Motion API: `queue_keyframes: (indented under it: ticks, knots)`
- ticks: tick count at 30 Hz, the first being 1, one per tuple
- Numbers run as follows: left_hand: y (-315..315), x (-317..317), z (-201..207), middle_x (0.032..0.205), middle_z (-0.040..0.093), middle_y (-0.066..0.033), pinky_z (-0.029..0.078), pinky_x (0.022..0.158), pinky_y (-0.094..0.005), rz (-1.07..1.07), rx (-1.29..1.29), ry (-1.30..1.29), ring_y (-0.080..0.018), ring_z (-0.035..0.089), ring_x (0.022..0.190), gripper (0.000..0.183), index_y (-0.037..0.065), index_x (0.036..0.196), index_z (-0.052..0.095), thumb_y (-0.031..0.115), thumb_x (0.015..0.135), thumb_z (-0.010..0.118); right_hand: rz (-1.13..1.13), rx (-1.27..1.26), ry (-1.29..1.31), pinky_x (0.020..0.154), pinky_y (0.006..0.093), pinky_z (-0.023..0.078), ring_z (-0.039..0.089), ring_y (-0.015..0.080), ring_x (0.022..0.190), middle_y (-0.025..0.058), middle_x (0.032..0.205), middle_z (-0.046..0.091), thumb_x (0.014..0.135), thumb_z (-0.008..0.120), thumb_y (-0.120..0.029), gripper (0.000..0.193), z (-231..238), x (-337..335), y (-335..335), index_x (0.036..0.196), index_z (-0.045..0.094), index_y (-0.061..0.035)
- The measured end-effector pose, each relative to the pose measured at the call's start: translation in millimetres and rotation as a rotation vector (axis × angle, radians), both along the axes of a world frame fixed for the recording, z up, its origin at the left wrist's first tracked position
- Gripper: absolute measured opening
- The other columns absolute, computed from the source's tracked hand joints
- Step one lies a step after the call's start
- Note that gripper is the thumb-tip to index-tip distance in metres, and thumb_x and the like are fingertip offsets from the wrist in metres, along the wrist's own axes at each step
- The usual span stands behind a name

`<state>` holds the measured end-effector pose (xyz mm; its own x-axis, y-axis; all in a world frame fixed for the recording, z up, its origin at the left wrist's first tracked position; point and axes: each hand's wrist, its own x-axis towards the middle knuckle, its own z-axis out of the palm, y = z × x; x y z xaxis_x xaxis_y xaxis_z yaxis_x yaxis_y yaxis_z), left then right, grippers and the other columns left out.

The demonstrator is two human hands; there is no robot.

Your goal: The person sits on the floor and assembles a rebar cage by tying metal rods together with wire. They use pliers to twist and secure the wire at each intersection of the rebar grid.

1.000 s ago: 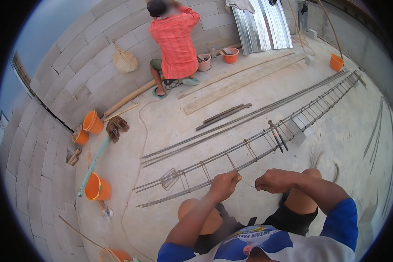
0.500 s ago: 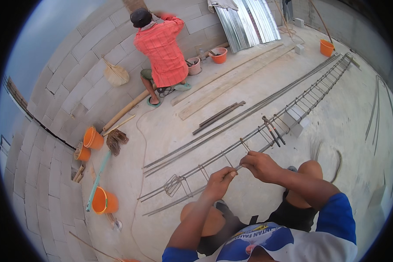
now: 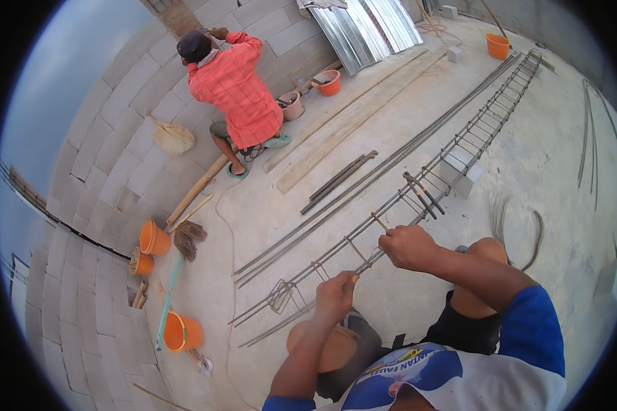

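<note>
A long steel rebar cage (image 3: 353, 241) with square stirrups lies diagonally before me, low over the floor. My left hand (image 3: 336, 296) is closed in a pinch just beside its near bar, thumb uppermost. Farther along the same bar, my right hand (image 3: 410, 248) is closed, its fingertips close to a stirrup. Whatever thin piece either hand pinches is too small to make out. Dark-handled pincers (image 3: 424, 194) rest across the cage beyond my right hand. A loose square stirrup (image 3: 280, 296) leans in the cage's near left end.
A pale block (image 3: 461, 171) props the cage. Long loose bars (image 3: 391, 164) lie alongside it. Thin wires (image 3: 498, 219) are on the floor at right. A co-worker in a red shirt (image 3: 236, 92) squats by the block wall. Orange buckets (image 3: 185, 333) and planks (image 3: 356, 123) lie around.
My hands have drawn apart: the left has come back toward me, off the near bar, while the right stays by the cage. The whole view has shifted and tilted slightly.
</note>
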<state>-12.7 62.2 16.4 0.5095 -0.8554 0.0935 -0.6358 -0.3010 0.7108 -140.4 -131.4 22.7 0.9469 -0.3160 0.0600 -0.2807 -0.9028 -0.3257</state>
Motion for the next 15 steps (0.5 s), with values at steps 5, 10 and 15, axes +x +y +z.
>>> queue_keyframes:
  ticks: [5, 10, 15]
  knots:
    - [5, 20, 0, 0.076, 0.066, -0.0148, 0.049, 0.066, -0.0334, 0.079, 0.091, -0.01, -0.0243, 0.064, 0.068, 0.018, 0.001, 0.095, 0.068, 0.016, 0.091, 0.058, 0.407, 0.448, -0.008, 0.07, 0.0451, 0.05, 0.064, 0.0354, 0.081, 0.0146, 0.085, 0.066, 0.089, 0.053, -0.024, 0.022, 22, -26, 10, 0.092, 0.065, -0.0064]
    - [-7, 10, 8, 0.078, 0.066, -0.0143, 0.048, 0.065, -0.0325, 0.031, 0.068, 0.071, -0.0224, 0.063, 0.068, 0.02, 0.0, 0.095, 0.068, 0.018, 0.092, 0.058, 0.168, 0.342, -0.225, 0.069, 0.0445, 0.049, 0.063, 0.0347, 0.078, 0.0119, 0.081, 0.066, 0.091, 0.053, -0.025, 0.022, 27, -23, -24, 0.087, 0.064, -0.0058]
    - [-15, -2, 14, 0.071, 0.062, -0.0124, 0.045, 0.061, -0.0312, -0.022, 0.014, 0.041, -0.0182, 0.058, 0.062, 0.018, 0.001, 0.096, 0.067, 0.016, 0.092, 0.058, 0.106, 0.009, -0.158, 0.066, 0.0428, 0.051, 0.064, 0.0337, 0.074, 0.0143, 0.075, 0.064, 0.086, 0.055, -0.02, 0.018, -9, -30, -25, 0.084, 0.066, -0.0049]
